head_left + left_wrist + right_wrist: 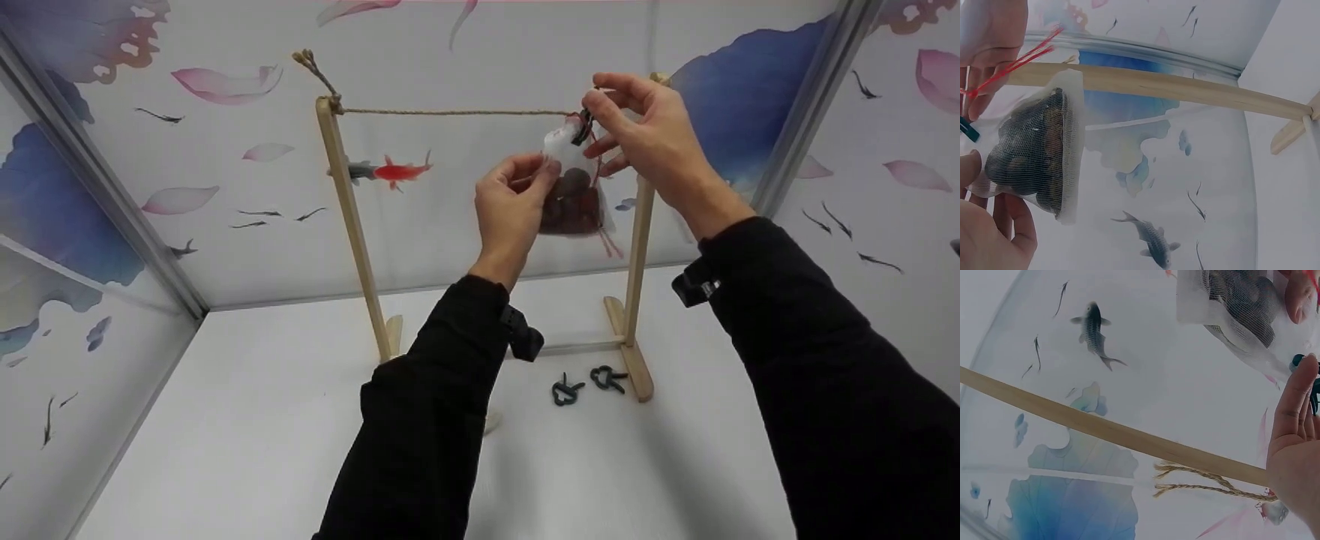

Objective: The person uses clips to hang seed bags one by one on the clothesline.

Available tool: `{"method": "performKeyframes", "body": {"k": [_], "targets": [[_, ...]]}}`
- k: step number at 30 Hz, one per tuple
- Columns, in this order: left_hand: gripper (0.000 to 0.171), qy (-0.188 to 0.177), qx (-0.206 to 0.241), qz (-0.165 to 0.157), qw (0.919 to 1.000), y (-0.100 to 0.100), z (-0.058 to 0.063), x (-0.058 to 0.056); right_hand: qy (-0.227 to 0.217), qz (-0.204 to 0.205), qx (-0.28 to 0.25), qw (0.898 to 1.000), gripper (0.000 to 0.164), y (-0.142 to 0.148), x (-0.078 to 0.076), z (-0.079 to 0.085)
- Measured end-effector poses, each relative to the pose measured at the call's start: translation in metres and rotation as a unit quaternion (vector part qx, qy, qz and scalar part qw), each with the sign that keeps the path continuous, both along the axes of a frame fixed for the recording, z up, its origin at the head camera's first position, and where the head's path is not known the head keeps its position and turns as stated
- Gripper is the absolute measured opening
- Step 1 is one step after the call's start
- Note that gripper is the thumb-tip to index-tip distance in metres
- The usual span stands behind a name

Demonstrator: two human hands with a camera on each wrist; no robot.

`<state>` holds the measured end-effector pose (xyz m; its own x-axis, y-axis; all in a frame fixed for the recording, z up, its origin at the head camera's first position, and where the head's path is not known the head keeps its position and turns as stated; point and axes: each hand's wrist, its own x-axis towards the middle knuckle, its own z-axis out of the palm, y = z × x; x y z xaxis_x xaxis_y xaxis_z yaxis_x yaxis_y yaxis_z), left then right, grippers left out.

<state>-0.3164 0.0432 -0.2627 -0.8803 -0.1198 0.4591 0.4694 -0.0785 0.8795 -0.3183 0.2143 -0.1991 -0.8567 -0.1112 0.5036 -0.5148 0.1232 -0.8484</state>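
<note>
A white mesh drawstring bag (574, 199) with dark, rounded lumps inside hangs by the right part of a twine line (450, 112). My left hand (514, 199) pinches the bag's side near its gathered top, thumb against fingers. At the twine, my right hand (656, 131) holds a dark green spring clip (583, 129) between thumb and fingers, right at the bag's neck. Red drawstrings (1016, 64) trail past the bag in the left wrist view. From the right wrist, the bag's mesh (1235, 315) shows at the top, and the right fingers partly hide the clip.
The twine is tied between two wooden posts (351, 225) of a stand with flat feet (637, 375). Two more dark clips (566, 391) lie on the white table (247, 420) by the right foot. Printed panels (480, 45) with fish and petals surround it.
</note>
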Motion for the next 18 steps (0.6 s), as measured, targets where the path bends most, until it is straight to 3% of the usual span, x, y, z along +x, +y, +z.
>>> {"method": "performKeyframes", "body": {"k": [7,18], "targets": [[0.014,-0.02,-0.024,-0.017,0.9994,-0.001,-0.008,-0.001,0.026,-0.025,0.047,0.998,0.051,0.0,0.001,-0.008],[0.023,-0.021,-0.075,-0.038,0.9963,-0.003,-0.019,-0.002,0.092,-0.046,0.061,0.993,0.046,-0.001,0.001,-0.028]]}}
